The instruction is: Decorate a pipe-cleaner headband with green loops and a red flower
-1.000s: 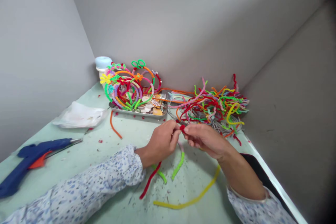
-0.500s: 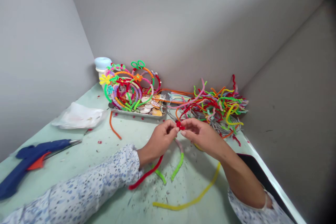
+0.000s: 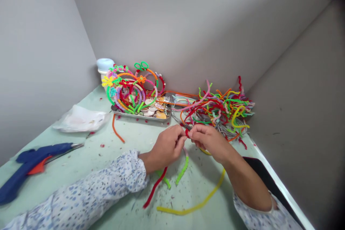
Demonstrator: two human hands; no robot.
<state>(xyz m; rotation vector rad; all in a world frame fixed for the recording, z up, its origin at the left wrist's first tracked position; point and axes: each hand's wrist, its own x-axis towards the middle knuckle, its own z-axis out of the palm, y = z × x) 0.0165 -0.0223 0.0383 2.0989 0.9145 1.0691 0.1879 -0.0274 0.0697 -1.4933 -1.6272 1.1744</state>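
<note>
Near the middle of the table, my left hand [image 3: 167, 147] pinches a red fuzzy stem [image 3: 156, 187], whose long end hangs down below the wrist. My right hand [image 3: 209, 141] is closed on the small red part of it between both hands. Fingers hide most of that part. Beneath the hands lies a band with green ends [image 3: 183, 171], partly covered. A yellow fuzzy stem [image 3: 199, 205] curves across the table in front of my right forearm.
A metal tray [image 3: 159, 121] holds shells and colourful headbands [image 3: 140, 105], beside a blue-lidded container [image 3: 105, 64]. Tangled fuzzy stems [image 3: 223, 107] lie at the back right. On the left are a plastic bag [image 3: 82, 119] and a blue glue gun [image 3: 29, 163].
The red stem's hanging end has swung down and to the right. Both hands have turned slightly, and the small red part between them shows less.
</note>
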